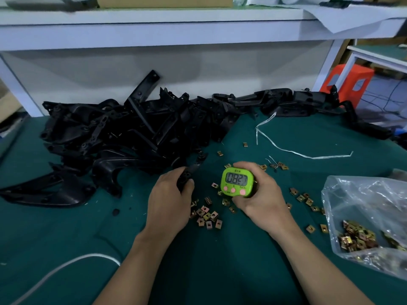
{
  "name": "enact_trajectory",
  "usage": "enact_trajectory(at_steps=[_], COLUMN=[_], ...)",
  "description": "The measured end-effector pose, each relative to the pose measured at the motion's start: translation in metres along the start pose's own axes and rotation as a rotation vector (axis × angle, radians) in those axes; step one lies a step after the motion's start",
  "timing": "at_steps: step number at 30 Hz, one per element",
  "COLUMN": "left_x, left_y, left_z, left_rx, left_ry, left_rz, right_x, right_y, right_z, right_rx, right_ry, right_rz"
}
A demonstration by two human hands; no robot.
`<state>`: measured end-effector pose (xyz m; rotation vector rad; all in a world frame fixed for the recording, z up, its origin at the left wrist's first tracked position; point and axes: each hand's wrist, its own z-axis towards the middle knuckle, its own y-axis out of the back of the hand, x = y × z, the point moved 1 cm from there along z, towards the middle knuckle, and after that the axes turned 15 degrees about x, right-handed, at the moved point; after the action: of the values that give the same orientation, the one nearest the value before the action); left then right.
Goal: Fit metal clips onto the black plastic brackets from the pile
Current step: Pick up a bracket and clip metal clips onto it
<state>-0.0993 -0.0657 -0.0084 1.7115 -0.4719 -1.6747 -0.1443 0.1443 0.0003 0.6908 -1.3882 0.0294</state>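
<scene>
The left hand [169, 199], just left of the frame's centre, curls its fingers and thumb round the lower end of a black bracket [193, 167], whose narrow upper end slants up and to the right towards the pile. The right hand [262, 199], just right of centre, grips a green timer [236, 182] from the side and behind, the display facing the camera and three pink buttons below it; the digits read roughly 08 27. Beneath and between the two hands loose metal clips [207, 215] lie scattered on the green mat [220, 271], the thickest cluster just below the left hand's fingers, with more strewn to the right of the right hand. At the right edge of the frame a clear plastic bag [363, 201] lies open on the mat, with a heap of clips in its lower part. The pile of black brackets [132, 133] fills the left and centre of the frame above the hands and trails in a line towards the upper right. A white strap [286, 149] lies curved on the mat right of centre, and a white cable [55, 271] loops across the lower left. A white shelf [154, 29] spans the top, and an orange box [350, 82] stands at the upper right.
</scene>
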Motion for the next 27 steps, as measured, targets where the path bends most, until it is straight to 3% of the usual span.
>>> enact_trajectory(at_steps=[3, 10, 14, 17, 20, 22, 24, 27], left_x=[0.000, -0.003, -0.008, -0.012, -0.020, -0.029, -0.027, -0.002], left_y=[0.004, 0.016, 0.033, 0.051, 0.049, 0.042, 0.045, 0.062], left_z=[-0.002, -0.004, -0.005, -0.016, -0.036, -0.051, -0.059, -0.064], left_rx=[-0.020, -0.170, -0.222, -0.214, -0.236, -0.209, -0.092, 0.018], left_ry=[0.032, 0.021, 0.045, -0.009, -0.147, -0.258, -0.321, -0.267], left_rz=[-0.125, -0.458, -0.621, -0.548, -0.047, 0.140, 0.135, -0.046], right_x=[0.002, -0.002, 0.007, 0.035, 0.067, 0.080, 0.081, 0.075], right_y=[0.001, 0.008, -0.001, -0.019, -0.055, -0.074, -0.081, -0.072], right_z=[-0.004, -0.003, -0.008, -0.012, -0.005, 0.001, 0.003, 0.003], right_rx=[-0.123, -0.249, -0.324, -0.197, 0.131, 0.205, 0.181, 0.192], right_ry=[-0.006, -0.254, -0.118, 0.034, 0.001, -0.061, -0.124, -0.171], right_rz=[-0.155, -0.346, -0.505, -0.245, 0.394, 0.637, 0.689, 0.733])
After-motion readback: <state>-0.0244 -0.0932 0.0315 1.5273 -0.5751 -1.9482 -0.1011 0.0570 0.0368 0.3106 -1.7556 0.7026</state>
